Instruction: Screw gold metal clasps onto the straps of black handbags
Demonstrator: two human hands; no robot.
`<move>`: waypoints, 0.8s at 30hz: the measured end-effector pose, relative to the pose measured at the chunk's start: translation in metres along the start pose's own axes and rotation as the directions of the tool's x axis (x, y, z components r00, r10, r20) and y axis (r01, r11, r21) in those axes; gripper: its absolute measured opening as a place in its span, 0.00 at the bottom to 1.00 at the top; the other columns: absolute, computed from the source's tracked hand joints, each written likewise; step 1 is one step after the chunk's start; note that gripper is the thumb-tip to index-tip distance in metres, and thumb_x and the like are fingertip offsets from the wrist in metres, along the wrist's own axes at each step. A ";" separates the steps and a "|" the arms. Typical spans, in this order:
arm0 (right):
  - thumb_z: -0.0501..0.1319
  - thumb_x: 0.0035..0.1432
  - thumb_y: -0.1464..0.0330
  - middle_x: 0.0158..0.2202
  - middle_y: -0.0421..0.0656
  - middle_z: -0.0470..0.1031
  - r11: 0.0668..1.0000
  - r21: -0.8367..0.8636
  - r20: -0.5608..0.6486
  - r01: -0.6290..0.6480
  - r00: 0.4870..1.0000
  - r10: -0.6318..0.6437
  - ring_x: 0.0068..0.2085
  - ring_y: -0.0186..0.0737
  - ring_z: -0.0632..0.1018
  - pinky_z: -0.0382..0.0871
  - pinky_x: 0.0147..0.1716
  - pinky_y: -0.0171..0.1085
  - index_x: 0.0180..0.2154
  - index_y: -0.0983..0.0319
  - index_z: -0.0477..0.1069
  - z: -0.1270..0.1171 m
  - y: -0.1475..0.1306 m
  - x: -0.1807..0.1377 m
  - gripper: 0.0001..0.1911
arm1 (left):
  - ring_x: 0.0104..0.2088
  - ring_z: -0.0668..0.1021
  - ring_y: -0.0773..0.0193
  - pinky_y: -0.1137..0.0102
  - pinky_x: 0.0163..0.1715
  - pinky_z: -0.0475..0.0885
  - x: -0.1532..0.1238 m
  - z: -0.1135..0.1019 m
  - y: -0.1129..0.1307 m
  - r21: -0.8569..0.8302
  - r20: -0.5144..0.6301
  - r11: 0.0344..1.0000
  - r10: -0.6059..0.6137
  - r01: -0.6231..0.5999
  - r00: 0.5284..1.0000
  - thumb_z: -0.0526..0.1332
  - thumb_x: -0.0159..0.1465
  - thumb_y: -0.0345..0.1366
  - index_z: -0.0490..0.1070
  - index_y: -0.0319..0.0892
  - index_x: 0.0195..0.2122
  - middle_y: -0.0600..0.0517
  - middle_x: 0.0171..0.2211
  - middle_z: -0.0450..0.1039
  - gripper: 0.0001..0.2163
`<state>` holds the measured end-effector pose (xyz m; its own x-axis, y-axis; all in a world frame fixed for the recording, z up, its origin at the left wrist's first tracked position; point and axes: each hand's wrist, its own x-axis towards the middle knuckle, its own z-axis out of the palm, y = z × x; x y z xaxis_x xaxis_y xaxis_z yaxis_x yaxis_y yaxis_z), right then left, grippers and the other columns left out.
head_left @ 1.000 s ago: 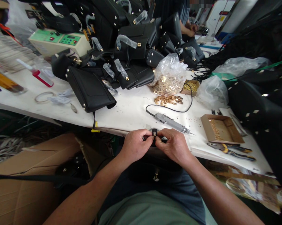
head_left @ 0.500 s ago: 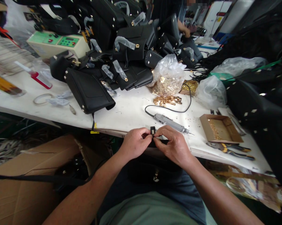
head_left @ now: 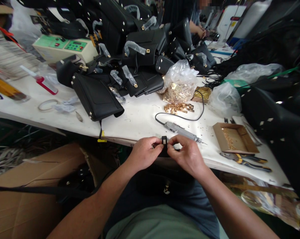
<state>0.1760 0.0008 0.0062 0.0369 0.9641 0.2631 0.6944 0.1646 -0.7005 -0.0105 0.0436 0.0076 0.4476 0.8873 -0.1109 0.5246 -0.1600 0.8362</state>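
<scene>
My left hand [head_left: 143, 153] and my right hand [head_left: 187, 156] meet at the near edge of the white table [head_left: 137, 119]. Both pinch a small black strap piece with a metal fitting [head_left: 164, 140] between thumbs and fingertips. Part of the black strap runs down behind my fingers and is hidden. Just beyond my hands lies a grey electric screwdriver [head_left: 182, 131] with a black cord. A black bag rests on my lap [head_left: 164, 181] below the hands.
Black handbags [head_left: 97, 96] pile across the table's far side. A plastic bag of gold fittings [head_left: 179, 84], loose gold clasps [head_left: 178, 107], a cardboard tray of screws [head_left: 233, 137] and pliers [head_left: 244, 158] lie right. A green control box [head_left: 65, 46] stands far left. Another person [head_left: 197, 26] works beyond.
My hands stay pinched on the small strap piece, shifting it slightly; the view has drifted a little. Nothing taken up or let go.
</scene>
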 end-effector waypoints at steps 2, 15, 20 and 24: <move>0.63 0.55 0.71 0.30 0.40 0.80 0.997 0.049 -0.041 -0.061 0.997 0.063 0.31 0.42 0.79 0.70 0.35 0.38 0.29 0.59 0.76 -0.012 0.000 0.000 0.03 | 0.27 0.73 0.66 0.72 0.26 0.61 -0.001 0.000 0.000 0.015 -0.014 1.000 0.002 -0.002 1.000 0.60 0.65 0.40 0.78 0.43 0.32 0.55 0.27 0.76 0.10; 0.65 0.64 0.70 0.34 0.42 0.81 0.908 -0.309 0.084 0.282 0.959 -0.269 0.33 0.41 0.78 0.66 0.38 0.40 0.35 0.58 0.80 -0.003 -0.006 -0.002 0.05 | 0.29 0.74 0.64 0.72 0.28 0.62 -0.002 0.001 0.001 0.022 -0.011 0.999 0.027 -0.027 1.000 0.58 0.65 0.39 0.78 0.43 0.31 0.54 0.28 0.76 0.11; 0.64 0.57 0.73 0.28 0.41 0.78 0.894 -0.339 0.076 0.294 0.955 -0.286 0.30 0.41 0.76 0.65 0.37 0.41 0.29 0.60 0.76 0.002 -0.011 0.000 0.06 | 0.29 0.74 0.63 0.72 0.28 0.63 -0.004 0.001 0.007 0.011 -0.015 1.000 0.018 -0.018 1.000 0.58 0.64 0.37 0.77 0.43 0.29 0.54 0.27 0.76 0.10; 0.64 0.54 0.74 0.28 0.40 0.78 0.955 -0.229 -0.018 0.188 0.980 -0.198 0.30 0.40 0.77 0.68 0.36 0.40 0.28 0.59 0.73 -0.010 0.000 -0.001 0.05 | 0.28 0.74 0.63 0.72 0.28 0.62 -0.006 0.002 0.007 0.030 -0.037 1.000 0.005 -0.004 0.999 0.58 0.64 0.38 0.77 0.43 0.29 0.54 0.26 0.76 0.10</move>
<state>0.1829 -0.0020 0.0131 -0.0879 0.9084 0.4087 0.8345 0.2912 -0.4678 -0.0080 0.0365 0.0133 0.4233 0.9018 -0.0868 0.5446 -0.1767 0.8199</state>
